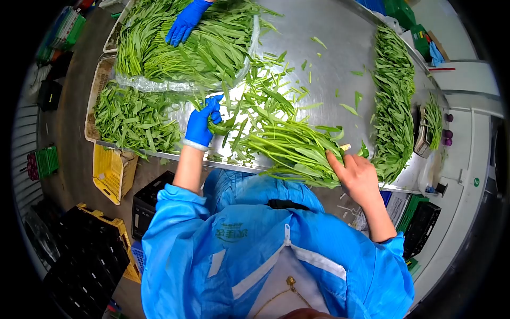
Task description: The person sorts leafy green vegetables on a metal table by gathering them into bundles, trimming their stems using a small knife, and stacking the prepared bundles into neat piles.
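My left hand (201,123), in a blue glove, has its fingers curled around a few water spinach leaves (222,127) over the near edge of the metal table. My bare right hand (358,176) grips the right end of a large bunch of water spinach (289,151), its stems pointing left. Part of the bunch hangs over the table's near edge. A small pale yellow piece (345,147) shows by my right fingers; I cannot tell what it is. Loose stems and leaves (268,95) lie between my hands and beyond them.
Another person's blue-gloved hand (186,24) rests on a big heap of water spinach (154,50) lined with clear plastic. A loose pile (135,117) lies at the left. Along the right of the metal table (334,64) runs a long row of greens (394,101). A yellow crate (114,173) stands below left.
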Demonstrator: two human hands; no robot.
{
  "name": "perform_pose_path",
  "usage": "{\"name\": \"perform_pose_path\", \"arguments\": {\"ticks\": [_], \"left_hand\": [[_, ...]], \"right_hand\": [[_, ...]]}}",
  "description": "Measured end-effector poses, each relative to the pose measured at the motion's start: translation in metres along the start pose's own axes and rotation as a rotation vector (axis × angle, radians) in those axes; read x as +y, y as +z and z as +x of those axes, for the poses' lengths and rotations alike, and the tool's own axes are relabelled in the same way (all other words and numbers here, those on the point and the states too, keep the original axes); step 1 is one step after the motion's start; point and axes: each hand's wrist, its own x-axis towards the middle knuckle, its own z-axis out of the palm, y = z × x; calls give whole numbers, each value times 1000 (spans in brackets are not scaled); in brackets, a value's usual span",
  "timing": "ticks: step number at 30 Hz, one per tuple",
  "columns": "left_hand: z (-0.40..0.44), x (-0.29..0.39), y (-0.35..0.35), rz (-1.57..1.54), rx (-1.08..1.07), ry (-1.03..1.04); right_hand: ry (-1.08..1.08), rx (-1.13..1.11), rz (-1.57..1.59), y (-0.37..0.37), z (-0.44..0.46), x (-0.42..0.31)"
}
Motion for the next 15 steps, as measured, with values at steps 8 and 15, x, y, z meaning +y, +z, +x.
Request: {"name": "perform_pose_path", "arguments": {"ticks": [8,15], "left_hand": [[-49,-28,81,967,-336,-37],[-24,-9,64,667,26,13]], "right_hand": [[-68,3,-70,0,6,-13],[-61,-46,-33,-1,2,-16]]}}
